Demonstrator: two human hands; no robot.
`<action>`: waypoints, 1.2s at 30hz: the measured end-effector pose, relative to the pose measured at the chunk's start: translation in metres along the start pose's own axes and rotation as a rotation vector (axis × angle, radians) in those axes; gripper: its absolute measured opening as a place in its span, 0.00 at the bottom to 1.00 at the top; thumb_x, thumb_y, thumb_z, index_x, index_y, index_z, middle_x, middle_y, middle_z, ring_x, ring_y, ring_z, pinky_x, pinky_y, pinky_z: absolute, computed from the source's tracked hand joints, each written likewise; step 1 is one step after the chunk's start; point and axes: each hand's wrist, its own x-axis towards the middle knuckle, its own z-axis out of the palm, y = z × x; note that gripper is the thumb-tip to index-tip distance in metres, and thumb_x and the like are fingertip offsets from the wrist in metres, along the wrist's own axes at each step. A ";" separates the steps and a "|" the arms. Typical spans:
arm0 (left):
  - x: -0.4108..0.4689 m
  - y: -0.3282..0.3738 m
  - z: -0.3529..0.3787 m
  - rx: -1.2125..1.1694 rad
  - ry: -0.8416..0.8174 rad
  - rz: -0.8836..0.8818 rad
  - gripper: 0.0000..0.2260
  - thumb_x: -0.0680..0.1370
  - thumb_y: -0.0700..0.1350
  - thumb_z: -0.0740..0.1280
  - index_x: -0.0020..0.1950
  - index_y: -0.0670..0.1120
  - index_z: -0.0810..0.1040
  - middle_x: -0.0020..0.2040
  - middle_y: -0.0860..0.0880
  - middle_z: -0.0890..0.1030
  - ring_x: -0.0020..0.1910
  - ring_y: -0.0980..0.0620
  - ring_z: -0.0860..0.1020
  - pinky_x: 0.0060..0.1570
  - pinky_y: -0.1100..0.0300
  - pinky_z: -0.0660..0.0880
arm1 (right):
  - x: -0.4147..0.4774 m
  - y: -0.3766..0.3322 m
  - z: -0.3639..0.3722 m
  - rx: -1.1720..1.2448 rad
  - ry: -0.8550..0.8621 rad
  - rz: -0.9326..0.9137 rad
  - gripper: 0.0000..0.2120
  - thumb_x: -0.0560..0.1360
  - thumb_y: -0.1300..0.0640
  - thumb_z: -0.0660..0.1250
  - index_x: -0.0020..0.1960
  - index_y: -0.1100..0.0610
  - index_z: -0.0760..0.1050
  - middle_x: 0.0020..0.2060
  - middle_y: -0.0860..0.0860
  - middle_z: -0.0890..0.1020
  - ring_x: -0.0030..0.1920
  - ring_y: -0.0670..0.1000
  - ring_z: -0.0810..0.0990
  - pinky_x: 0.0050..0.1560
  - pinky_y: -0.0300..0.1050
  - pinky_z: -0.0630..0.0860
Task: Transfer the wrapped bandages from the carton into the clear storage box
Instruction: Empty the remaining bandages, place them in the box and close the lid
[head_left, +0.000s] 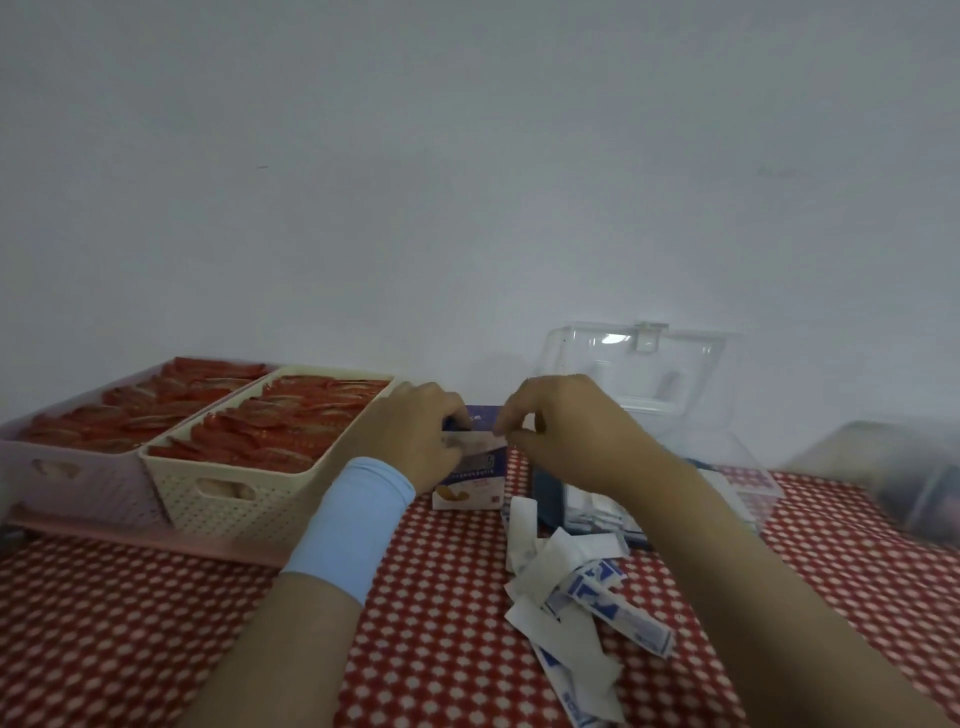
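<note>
Cardboard in white and blue, the carton (475, 475) stands upright on the red checked tablecloth (156, 623), between the 2 hands. The left hand (415, 431), with a light blue wristband (353, 525), grips the upper left side of the carton, I think to keep it steady while the other hand works at the opening. The right hand (566, 431) has curled fingers, with thumb and forefinger closed together at the top edge. Whether they pinch a flap or a bandage, I cannot tell.

Just to the right stands the clear storage box (748, 480), its lid (623, 364) raised at the back, so the way in is free. Some white packets seem to lie inside already. A loose pile of wrapped bandages (571, 587) lies on the cloth in front of it, probably waiting to go in. At the left, 2 baskets (234, 499) hold red packets.
</note>
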 end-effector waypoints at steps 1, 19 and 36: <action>0.001 0.002 -0.003 0.028 -0.015 0.011 0.06 0.73 0.53 0.70 0.49 0.59 0.81 0.49 0.57 0.79 0.52 0.52 0.74 0.48 0.58 0.71 | -0.005 0.001 -0.006 -0.008 -0.109 0.007 0.07 0.77 0.58 0.70 0.51 0.49 0.85 0.50 0.43 0.83 0.40 0.40 0.76 0.43 0.31 0.75; -0.037 0.099 0.014 0.068 -0.763 -0.036 0.23 0.71 0.60 0.72 0.63 0.52 0.80 0.56 0.54 0.81 0.56 0.49 0.78 0.63 0.41 0.72 | -0.078 0.032 -0.012 -0.140 -0.694 0.323 0.20 0.69 0.49 0.77 0.61 0.50 0.81 0.54 0.47 0.82 0.47 0.46 0.80 0.53 0.45 0.80; -0.024 0.043 -0.009 -0.161 -0.660 -0.098 0.11 0.73 0.50 0.74 0.55 0.54 0.84 0.49 0.58 0.81 0.51 0.56 0.80 0.57 0.58 0.78 | -0.070 0.024 0.014 -0.026 -0.461 0.278 0.11 0.78 0.54 0.70 0.60 0.50 0.82 0.56 0.48 0.83 0.54 0.49 0.80 0.58 0.41 0.77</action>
